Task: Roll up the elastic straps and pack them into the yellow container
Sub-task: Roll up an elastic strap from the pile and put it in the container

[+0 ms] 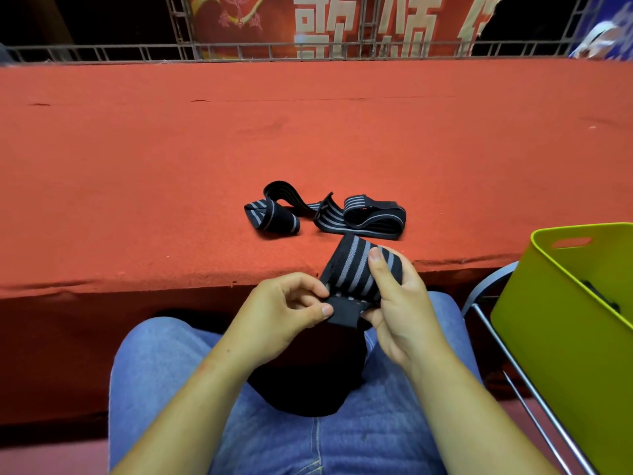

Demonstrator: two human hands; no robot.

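Red felt counter [171, 159], front edge frayed, runs the width of the view. Loose straps [363, 217] lie on it near the front edge, black with grey stripes, half coiled and overlapping; cannot tell whether they are two pieces or one joined length.

Held strap [356, 265] is over the lap, just in front of the counter edge. Left hand [291, 310] pinches its plain black end tab between thumb and curled fingers. Right hand [400, 303] grips the striped part, thumb laid across the face, fingers wrapped behind and out of sight. The lower end of the strap is lost against a black cloth [308, 382] on the blue jeans [164, 365].

Yellow container [555, 320] stands to the right, beside the knee and below counter height, cut off by the frame edge; handle slot in its far wall. A dark item [603, 296] inside, mostly hidden by the near wall, is not identifiable. Metal chair frame [513, 365] runs beside it.

Behind the counter are a metal truss rail [102, 53] and a red banner [342, 25] with large pale Chinese characters, tops cropped, not safely readable.
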